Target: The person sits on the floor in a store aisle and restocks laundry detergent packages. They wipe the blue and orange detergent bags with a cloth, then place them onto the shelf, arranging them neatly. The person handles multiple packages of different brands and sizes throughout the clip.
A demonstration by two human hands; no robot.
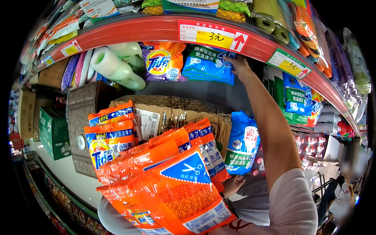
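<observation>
My right hand (238,65) reaches under the red shelf rail and grips the right corner of a blue laundry detergent bag (208,66). Left of that bag stands an orange and purple Tide bag (163,61). Several orange Tide detergent bags (176,188) lie stacked across my left forearm, against my body. From beneath them my left hand (234,185) sticks out, fingers curled; whether they grip anything is hidden. Another blue detergent bag (241,144) stands just above my left hand, beside a worn cardboard box (188,114).
A red shelf edge with price tags (117,30) curves overhead, below packaged goods. Pale green bottles (117,67) lie at the shelf's left. More detergent bags (298,97) sit at the right, above packs of pink-capped bottles (308,147). A brown carton (80,126) and green box (54,132) stand left.
</observation>
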